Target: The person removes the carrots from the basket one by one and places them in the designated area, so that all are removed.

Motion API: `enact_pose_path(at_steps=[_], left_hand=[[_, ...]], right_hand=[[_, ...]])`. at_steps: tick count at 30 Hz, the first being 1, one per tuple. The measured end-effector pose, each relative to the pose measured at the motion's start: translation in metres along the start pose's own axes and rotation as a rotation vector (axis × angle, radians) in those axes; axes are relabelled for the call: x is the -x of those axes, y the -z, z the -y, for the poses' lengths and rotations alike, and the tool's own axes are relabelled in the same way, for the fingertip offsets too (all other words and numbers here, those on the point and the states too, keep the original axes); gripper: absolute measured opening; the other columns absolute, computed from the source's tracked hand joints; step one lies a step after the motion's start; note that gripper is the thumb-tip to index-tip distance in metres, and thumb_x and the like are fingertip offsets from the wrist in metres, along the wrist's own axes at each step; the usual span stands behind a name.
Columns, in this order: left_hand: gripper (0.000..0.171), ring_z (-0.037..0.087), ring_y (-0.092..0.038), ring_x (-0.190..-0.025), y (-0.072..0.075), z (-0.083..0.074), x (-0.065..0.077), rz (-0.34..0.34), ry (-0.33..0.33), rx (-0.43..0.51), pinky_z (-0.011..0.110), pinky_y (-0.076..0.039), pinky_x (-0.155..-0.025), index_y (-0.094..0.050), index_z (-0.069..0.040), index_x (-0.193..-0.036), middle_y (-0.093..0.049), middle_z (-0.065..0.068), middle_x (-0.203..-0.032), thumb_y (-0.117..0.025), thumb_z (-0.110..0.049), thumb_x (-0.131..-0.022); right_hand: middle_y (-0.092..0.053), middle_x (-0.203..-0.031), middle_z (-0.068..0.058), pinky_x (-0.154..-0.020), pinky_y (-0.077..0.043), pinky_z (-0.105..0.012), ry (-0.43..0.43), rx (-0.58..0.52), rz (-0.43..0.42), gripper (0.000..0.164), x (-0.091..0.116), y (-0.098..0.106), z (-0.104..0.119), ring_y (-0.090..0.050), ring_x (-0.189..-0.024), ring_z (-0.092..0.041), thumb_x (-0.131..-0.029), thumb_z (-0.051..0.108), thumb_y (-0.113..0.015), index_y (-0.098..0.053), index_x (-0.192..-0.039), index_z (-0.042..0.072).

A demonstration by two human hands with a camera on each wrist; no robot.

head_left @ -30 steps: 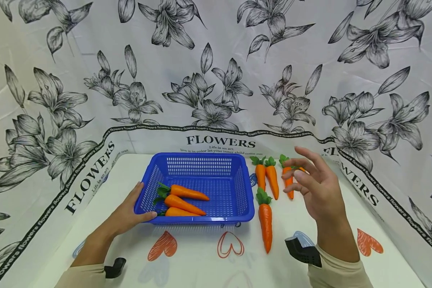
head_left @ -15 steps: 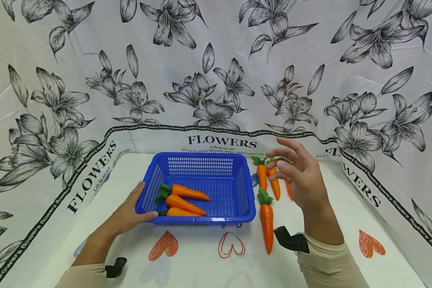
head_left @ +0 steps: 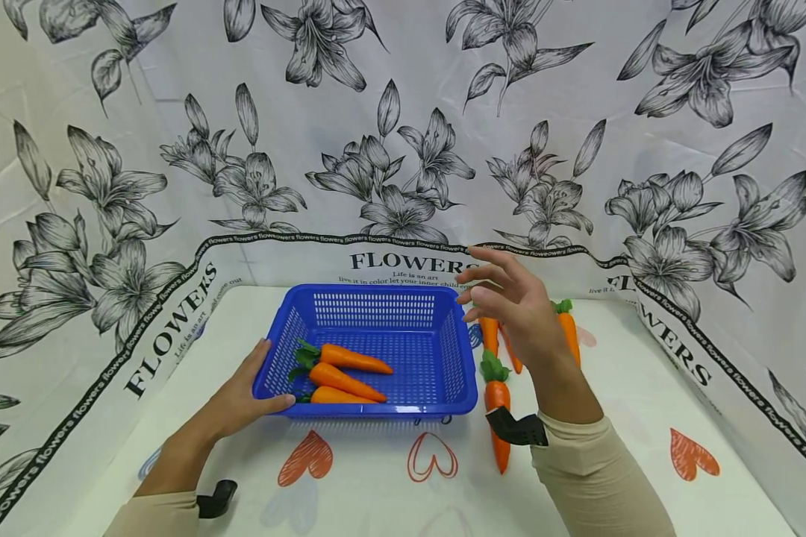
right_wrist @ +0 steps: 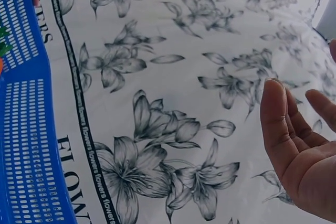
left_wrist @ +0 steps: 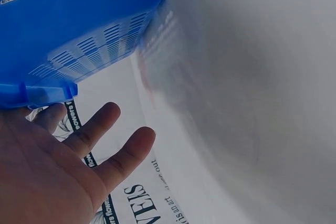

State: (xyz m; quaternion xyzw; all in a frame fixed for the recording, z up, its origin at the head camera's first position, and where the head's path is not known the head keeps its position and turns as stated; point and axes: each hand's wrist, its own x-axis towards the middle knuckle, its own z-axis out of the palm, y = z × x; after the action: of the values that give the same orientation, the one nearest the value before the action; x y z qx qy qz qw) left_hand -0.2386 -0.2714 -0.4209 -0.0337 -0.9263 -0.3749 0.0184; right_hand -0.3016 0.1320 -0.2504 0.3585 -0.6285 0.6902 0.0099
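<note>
A blue plastic basket (head_left: 369, 409) holds three toy carrots (head_left: 354, 359) with green leaves, lying in its front left part. My left hand (head_left: 238, 399) rests at the basket's front left corner, thumb on the rim; in the left wrist view its other fingers (left_wrist: 131, 153) stretch out straight under the blue rim. My right hand (head_left: 520, 313) hovers beside the basket's right rim with loosely bent fingers and holds nothing. Below and behind it are several more carrots on the table, partly covered: one in front (head_left: 500, 451), one at the right (head_left: 568, 332).
A white tablecloth (head_left: 369, 485) printed with hearts lies under everything. White curtain (head_left: 403, 201) with black flower drawings encloses the back and both sides. Each wrist carries a black camera mount (head_left: 516, 429).
My right hand has moved left, from above the right-hand carrots to beside the basket's right rim, with nothing in it. The left hand and basket have stayed put.
</note>
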Motion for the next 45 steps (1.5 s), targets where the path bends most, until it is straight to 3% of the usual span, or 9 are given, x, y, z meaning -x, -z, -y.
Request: enact_pose_path(at_steps=[12,26,32,36,45], left_hand=[[0.105,0.042,-0.014,-0.123,0.002,-0.001,0.000,-0.003,0.004,-0.021,0.064,-0.023,-0.085,0.003,-0.021,-0.140,0.005,0.008,-0.144,-0.066,-0.049,-0.067],[0.103,0.041,-0.014,-0.123,-0.002,0.000,-0.001,0.009,0.004,-0.015,0.064,-0.021,-0.087,0.003,-0.021,-0.140,0.005,0.006,-0.144,-0.067,-0.046,-0.068],[0.103,0.042,-0.013,-0.123,0.000,-0.002,0.000,0.010,0.009,-0.017,0.064,-0.022,-0.086,0.003,-0.021,-0.140,0.005,0.007,-0.144,-0.067,-0.045,-0.069],[0.103,0.043,-0.014,-0.122,0.001,-0.003,0.000,0.008,0.013,-0.015,0.064,-0.022,-0.085,0.002,-0.020,-0.140,0.004,0.008,-0.144,-0.067,-0.044,-0.069],[0.103,0.043,-0.015,-0.122,-0.001,-0.003,0.000,0.006,0.011,-0.007,0.064,-0.023,-0.084,0.003,-0.021,-0.140,0.004,0.008,-0.144,-0.068,-0.044,-0.068]], right_hand=[[-0.047,-0.108,-0.025,-0.069,-0.047,-0.048,-0.007,-0.050,0.101,0.048,-0.025,-0.013,-0.027,-0.050,-0.090,-0.043,-0.083,0.012,-0.056,-0.040,-0.128,0.010],[-0.047,-0.110,-0.026,-0.074,-0.044,-0.052,-0.043,-0.060,0.216,0.048,-0.047,-0.027,-0.060,-0.054,-0.092,-0.034,-0.085,0.011,-0.053,-0.038,-0.130,0.012],[-0.049,-0.110,-0.023,-0.073,-0.044,-0.052,-0.045,-0.006,0.281,0.048,-0.053,-0.037,-0.058,-0.051,-0.095,-0.036,-0.084,0.001,-0.051,-0.038,-0.129,0.007],[-0.049,-0.111,-0.023,-0.074,-0.047,-0.043,-0.055,0.060,0.327,0.049,-0.055,-0.043,-0.057,-0.049,-0.097,-0.038,-0.084,0.001,-0.052,-0.036,-0.130,0.003],[-0.052,-0.111,-0.013,-0.080,-0.043,-0.038,-0.123,0.173,0.411,0.050,-0.066,-0.048,-0.074,-0.049,-0.102,-0.030,-0.083,0.012,-0.058,-0.039,-0.130,0.015]])
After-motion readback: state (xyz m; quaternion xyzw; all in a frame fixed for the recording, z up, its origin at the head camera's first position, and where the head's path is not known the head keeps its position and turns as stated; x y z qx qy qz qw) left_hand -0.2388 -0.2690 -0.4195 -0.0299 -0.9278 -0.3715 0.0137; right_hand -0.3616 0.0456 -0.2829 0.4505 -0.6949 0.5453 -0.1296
